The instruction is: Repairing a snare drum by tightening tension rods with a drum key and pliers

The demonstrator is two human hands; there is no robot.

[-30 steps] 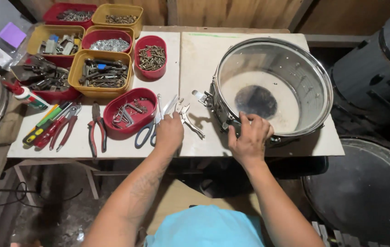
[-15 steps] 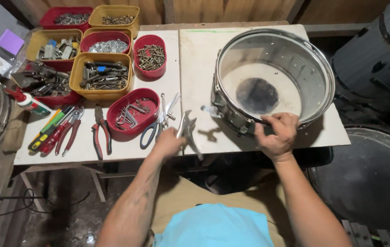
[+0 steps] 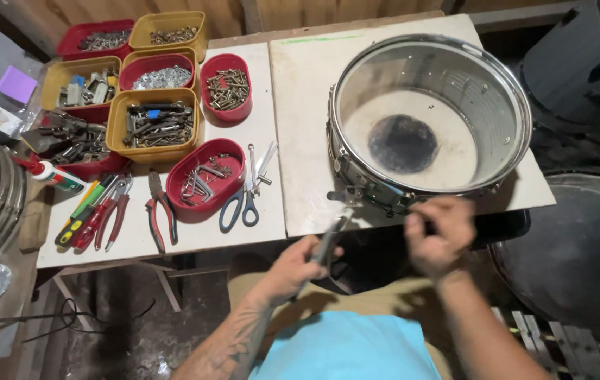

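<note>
Shiny metal drum shell on a white surface.
The round steel snare drum shell [image 3: 430, 116] sits on the flat surface [image 3: 307, 98]. The left hand [image 3: 293, 264] is closed around thin grey pliers [image 3: 333, 239] by its near rim. The blurry right hand [image 3: 440, 236] is curled; I cannot tell what it holds.

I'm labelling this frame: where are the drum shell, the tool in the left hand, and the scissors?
drum shell [image 3: 518, 105]: head view, metal rim.
tool [image 3: 333, 238]: head view, shaft above the left hand [image 3: 293, 271].
scissors [image 3: 240, 206]: head view, handles.

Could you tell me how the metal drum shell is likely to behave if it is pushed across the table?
The drum shell lies flat on its wide rim, so it should slide, not roll or tip. Its metal wall looks stiff and probably slippery.
</note>
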